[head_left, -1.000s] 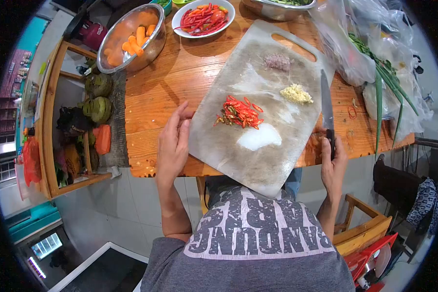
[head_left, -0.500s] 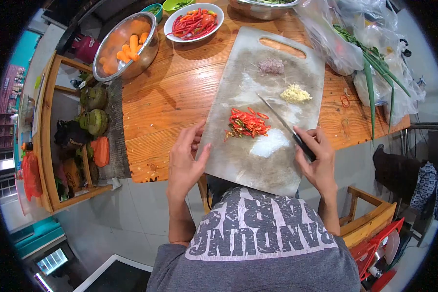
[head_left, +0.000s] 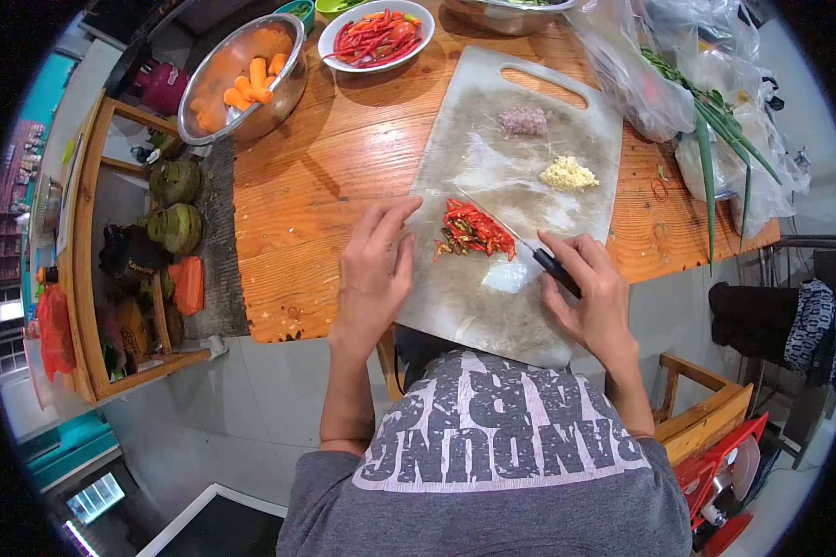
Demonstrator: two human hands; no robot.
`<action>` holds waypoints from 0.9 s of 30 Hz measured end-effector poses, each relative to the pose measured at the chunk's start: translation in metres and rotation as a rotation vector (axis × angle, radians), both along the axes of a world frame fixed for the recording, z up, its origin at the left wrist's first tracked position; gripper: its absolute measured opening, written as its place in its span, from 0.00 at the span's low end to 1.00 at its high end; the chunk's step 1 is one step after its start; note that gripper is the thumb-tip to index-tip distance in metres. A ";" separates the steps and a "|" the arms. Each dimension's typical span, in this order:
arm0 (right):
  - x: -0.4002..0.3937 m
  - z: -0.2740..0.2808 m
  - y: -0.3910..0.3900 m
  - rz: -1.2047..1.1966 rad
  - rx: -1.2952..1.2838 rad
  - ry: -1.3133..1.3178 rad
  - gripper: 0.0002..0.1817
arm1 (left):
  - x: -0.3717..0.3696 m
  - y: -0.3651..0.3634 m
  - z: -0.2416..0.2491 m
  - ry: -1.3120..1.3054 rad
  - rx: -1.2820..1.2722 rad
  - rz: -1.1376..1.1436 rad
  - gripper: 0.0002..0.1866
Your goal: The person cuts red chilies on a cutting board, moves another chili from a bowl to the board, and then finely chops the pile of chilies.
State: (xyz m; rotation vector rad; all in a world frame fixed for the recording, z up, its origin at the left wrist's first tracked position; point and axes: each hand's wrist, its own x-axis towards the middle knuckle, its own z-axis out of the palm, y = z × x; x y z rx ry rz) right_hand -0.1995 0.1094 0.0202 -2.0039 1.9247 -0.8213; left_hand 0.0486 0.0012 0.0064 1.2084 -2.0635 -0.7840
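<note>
My right hand (head_left: 585, 292) is closed on the black handle of a knife (head_left: 555, 269). Its blade lies along the right edge of a pile of sliced red chillies (head_left: 474, 230) on the worn cutting board (head_left: 464, 302). Fingers apart and holding nothing, my left hand (head_left: 376, 269) is at the board's left edge, left of the chillies. Farther up the board are a small heap of chopped pale yellow pieces (head_left: 568, 174) and a heap of minced purplish pieces (head_left: 523, 121).
Behind the board stand a white bowl of whole red chillies (head_left: 378, 60) and a metal bowl (head_left: 293, 97) with peeled orange carrots (head_left: 256, 79). Plastic bags (head_left: 655, 102) and long green leaves (head_left: 706, 148) lie at the right.
The knife has moved left and its blade now meets the chillies, which are pushed into a tighter pile. My left hand has moved up and slightly right.
</note>
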 end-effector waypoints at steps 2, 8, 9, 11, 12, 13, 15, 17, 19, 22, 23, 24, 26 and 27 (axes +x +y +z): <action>-0.002 0.002 -0.004 0.022 0.012 -0.034 0.28 | -0.003 -0.003 -0.001 -0.027 -0.081 -0.038 0.26; -0.005 0.011 -0.018 0.181 -0.043 0.041 0.25 | -0.006 -0.005 -0.008 -0.157 -0.264 -0.192 0.32; -0.006 0.009 -0.020 0.170 -0.061 0.075 0.25 | -0.004 -0.002 -0.010 -0.168 -0.232 -0.200 0.33; -0.011 0.004 -0.025 0.148 -0.093 0.145 0.24 | -0.001 0.001 -0.014 -0.185 -0.218 -0.189 0.32; -0.013 0.003 -0.028 0.151 -0.115 0.160 0.24 | 0.000 0.002 -0.015 -0.192 -0.236 -0.169 0.30; -0.016 0.003 -0.031 0.157 -0.136 0.174 0.24 | 0.001 0.002 -0.017 -0.201 -0.252 -0.148 0.29; -0.017 0.000 -0.034 0.172 -0.172 0.218 0.23 | 0.005 -0.001 -0.025 -0.185 -0.283 -0.114 0.24; -0.018 -0.003 -0.037 0.188 -0.209 0.287 0.22 | 0.004 -0.004 -0.026 -0.176 -0.291 -0.047 0.19; -0.019 -0.008 -0.037 0.157 -0.194 0.226 0.22 | -0.001 -0.005 -0.025 -0.176 -0.271 0.051 0.14; -0.024 -0.012 -0.035 0.143 -0.182 0.150 0.22 | -0.004 -0.009 -0.023 -0.170 -0.230 0.038 0.12; -0.026 -0.013 -0.035 0.142 -0.182 0.126 0.21 | -0.004 -0.011 -0.023 -0.153 -0.236 0.040 0.11; -0.025 -0.013 -0.034 0.125 -0.181 0.117 0.21 | -0.004 -0.012 -0.022 -0.136 -0.241 0.042 0.11; -0.021 -0.011 -0.032 0.094 -0.176 0.101 0.21 | -0.003 -0.014 -0.021 -0.121 -0.245 0.038 0.10; -0.021 -0.011 -0.032 0.095 -0.167 0.119 0.21 | -0.002 -0.016 -0.018 -0.125 -0.246 0.033 0.09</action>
